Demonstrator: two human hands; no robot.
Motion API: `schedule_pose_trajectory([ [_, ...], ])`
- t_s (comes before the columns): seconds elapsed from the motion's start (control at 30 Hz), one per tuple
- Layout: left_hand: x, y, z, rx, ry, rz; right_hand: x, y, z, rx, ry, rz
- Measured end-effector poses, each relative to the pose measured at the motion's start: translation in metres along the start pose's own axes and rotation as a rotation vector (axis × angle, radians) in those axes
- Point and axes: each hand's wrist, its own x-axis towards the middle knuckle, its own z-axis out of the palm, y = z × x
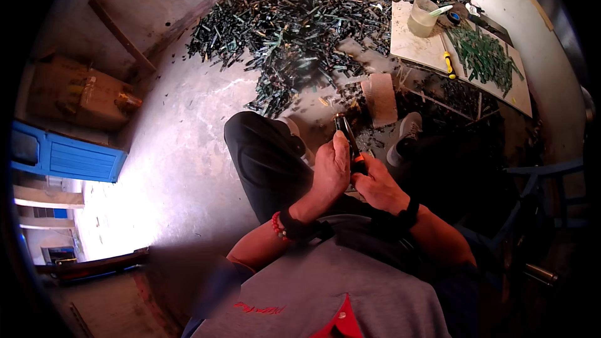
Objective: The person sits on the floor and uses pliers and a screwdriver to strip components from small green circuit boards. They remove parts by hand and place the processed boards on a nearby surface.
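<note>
My left hand is closed around a dark, narrow piece, its thumb lying along the top. The piece points away from me and has a brownish far end. Just below, my right hand grips the orange-and-black handle of a hand tool. The tool's working end is hidden by the fingers and the dark piece, so its kind is unclear. Beyond my hands, a rough, reddish brick lies on the floor between my shoes, with dark scraps around it.
A large heap of dark strips covers the floor ahead. On the right, a low white-topped table bears a cloudy plastic cup, a yellow-handled screwdriver and green strips. Cardboard boxes and a blue door are left.
</note>
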Motion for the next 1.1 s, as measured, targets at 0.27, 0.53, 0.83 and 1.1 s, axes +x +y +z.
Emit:
schedule_pose_trajectory([
  [0.27,-0.01,0.017,-0.004,-0.087,-0.065,0.06,0.028,0.057,-0.022,0.221,-0.017,-0.067],
  [0.53,-0.01,0.054,-0.048,-0.39,-0.581,-0.409,0.052,0.045,-0.125,-0.759,0.01,-0.797],
  [0.83,0.017,0.018,-0.04,-0.813,-0.534,-0.675,0.014,-0.015,-0.039,-0.973,0.414,-0.683],
  [1.1,0.023,0.014,-0.032,-0.833,-0.478,-0.667,0.021,0.038,-0.035,-0.862,0.393,-0.62],
])
